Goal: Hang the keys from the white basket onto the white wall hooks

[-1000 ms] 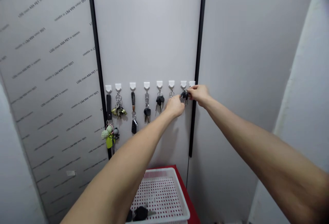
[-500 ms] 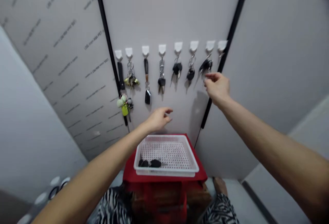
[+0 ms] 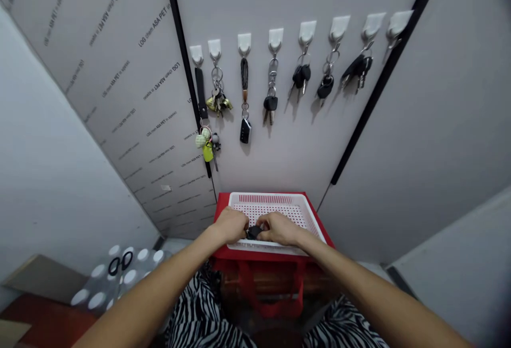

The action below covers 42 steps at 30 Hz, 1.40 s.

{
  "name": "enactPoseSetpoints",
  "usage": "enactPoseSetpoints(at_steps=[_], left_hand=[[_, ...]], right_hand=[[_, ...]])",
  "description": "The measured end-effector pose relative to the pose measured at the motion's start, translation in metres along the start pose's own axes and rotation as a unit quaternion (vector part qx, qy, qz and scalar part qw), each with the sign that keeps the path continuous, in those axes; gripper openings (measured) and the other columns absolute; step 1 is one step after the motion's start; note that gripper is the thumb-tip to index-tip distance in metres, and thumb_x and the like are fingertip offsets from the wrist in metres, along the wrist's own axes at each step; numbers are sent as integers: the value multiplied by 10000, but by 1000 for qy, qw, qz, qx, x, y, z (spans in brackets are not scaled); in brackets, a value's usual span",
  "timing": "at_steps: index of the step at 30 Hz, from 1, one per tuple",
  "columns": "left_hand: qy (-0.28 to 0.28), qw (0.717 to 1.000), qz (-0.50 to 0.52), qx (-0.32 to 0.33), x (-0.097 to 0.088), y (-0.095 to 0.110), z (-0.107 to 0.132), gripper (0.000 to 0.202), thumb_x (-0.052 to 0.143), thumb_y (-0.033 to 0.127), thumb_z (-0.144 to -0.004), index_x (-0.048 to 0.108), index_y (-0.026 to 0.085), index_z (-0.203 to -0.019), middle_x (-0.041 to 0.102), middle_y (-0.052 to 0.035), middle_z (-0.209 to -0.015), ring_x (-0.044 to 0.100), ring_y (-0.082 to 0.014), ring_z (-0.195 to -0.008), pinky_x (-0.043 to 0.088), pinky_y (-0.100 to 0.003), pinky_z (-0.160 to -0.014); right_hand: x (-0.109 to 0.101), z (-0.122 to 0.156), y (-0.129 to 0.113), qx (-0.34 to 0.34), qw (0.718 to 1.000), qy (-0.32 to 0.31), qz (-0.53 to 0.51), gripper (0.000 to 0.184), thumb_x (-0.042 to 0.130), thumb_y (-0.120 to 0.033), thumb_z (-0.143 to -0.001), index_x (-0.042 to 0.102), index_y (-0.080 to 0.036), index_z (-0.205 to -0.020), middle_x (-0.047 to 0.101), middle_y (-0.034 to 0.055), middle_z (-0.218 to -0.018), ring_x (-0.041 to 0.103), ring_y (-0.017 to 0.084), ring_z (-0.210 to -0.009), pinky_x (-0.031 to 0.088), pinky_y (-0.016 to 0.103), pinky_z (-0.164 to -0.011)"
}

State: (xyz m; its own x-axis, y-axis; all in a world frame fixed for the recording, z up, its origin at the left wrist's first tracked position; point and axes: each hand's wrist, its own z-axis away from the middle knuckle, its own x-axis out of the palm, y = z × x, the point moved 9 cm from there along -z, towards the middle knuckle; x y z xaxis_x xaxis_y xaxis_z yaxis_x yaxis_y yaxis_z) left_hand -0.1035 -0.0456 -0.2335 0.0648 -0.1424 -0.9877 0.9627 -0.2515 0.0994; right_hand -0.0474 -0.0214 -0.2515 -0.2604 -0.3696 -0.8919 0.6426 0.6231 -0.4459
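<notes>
A white perforated plastic basket (image 3: 315, 224) rests on a red cloth bag (image 3: 279, 255) in front of me. Both hands are down inside it, close together near its front side. Between them lie black-headed keys (image 3: 254, 232). My right hand (image 3: 281, 228) has thumb and fingers closed around them from the right. From the left, my left hand (image 3: 232, 224) curls its fingers onto their other side; its fingertips are partly hidden. How many keys are there I cannot make out.
White hooks (image 3: 275, 39) run along the wall panel, carrying bunches of keys (image 3: 302, 75), a key fob (image 3: 245, 131) and a green-tagged bunch (image 3: 207, 151). The rightmost hook (image 3: 399, 22) holds a small metal piece. Scissors (image 3: 120, 263) lie on capped bottles (image 3: 130, 276) at lower left.
My right hand has come down from beside the black keys on the wall into the basket. My left hand has lowered into it too, and both now grip keys. The view has tilted downward.
</notes>
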Motion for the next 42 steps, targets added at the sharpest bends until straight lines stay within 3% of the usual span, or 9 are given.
enactPoseSetpoints(at_steps=[2,7,13,17,25,29,31,37,42], left_hand=[[19,1000,8,-8,-2,-1,-5,156,448,191,-580,589,175,-645,590,-73,-656,508,-189,-678,332,-278,-642],[61,985,158,-27,-14,-12,-17,176,431,244,-603,567,178,-693,553,-4,-618,457,-110,-561,307,-189,-490],[84,957,276,19,-41,0,-30,184,427,248,-611,559,131,-666,495,22,-548,408,-77,-529,303,-168,-489],[90,937,336,16,-49,5,-34,180,429,233,-604,559,126,-671,505,19,-569,415,-79,-546,316,-177,-511],[118,841,528,3,-69,13,-39,68,480,129,-538,496,107,-600,453,39,-491,399,-61,-478,313,-184,-485],[142,781,608,19,-98,29,-47,58,478,89,-541,458,109,-592,456,42,-496,406,-50,-461,321,-186,-492],[153,767,623,30,-118,41,-52,51,458,95,-573,449,111,-620,442,47,-473,398,-46,-433,320,-190,-481],[171,803,562,99,-178,89,-58,147,454,104,-600,478,115,-745,449,34,-506,451,-64,-477,324,-196,-493],[184,816,534,124,-188,103,-59,145,448,111,-594,492,117,-732,470,17,-576,451,-60,-493,336,-203,-505]], right_hand=[[-4,0,6,13,1000,10,4,249,516,-328,-527,573,-191,-726,540,-2,-574,439,102,-509,258,187,-434],[-24,3,21,38,997,64,-29,215,486,-267,-557,566,-150,-720,541,14,-577,444,105,-515,299,200,-466],[-58,10,0,-53,968,142,-199,255,448,-248,-614,557,-141,-819,572,35,-756,489,117,-676,361,219,-636],[-67,11,1,-47,944,177,-274,215,452,-257,-621,560,-134,-759,576,33,-706,500,120,-655,373,225,-625],[-98,17,15,-11,914,222,-339,157,448,-272,-625,500,-129,-586,462,-27,-479,414,64,-452,341,191,-458],[-144,29,17,-16,894,274,-354,155,455,-273,-620,486,-126,-578,441,-37,-455,394,53,-425,337,189,-446],[-175,38,19,-24,882,315,-349,156,461,-275,-617,487,-127,-578,446,-37,-449,403,53,-423,345,191,-449],[-279,76,35,-27,810,479,-337,122,500,-250,-587,492,-128,-579,459,-42,-428,411,44,-381,364,179,-405],[-352,106,59,11,730,587,-349,60,482,-173,-600,476,-131,-559,439,-49,-408,404,35,-348,381,170,-360]])
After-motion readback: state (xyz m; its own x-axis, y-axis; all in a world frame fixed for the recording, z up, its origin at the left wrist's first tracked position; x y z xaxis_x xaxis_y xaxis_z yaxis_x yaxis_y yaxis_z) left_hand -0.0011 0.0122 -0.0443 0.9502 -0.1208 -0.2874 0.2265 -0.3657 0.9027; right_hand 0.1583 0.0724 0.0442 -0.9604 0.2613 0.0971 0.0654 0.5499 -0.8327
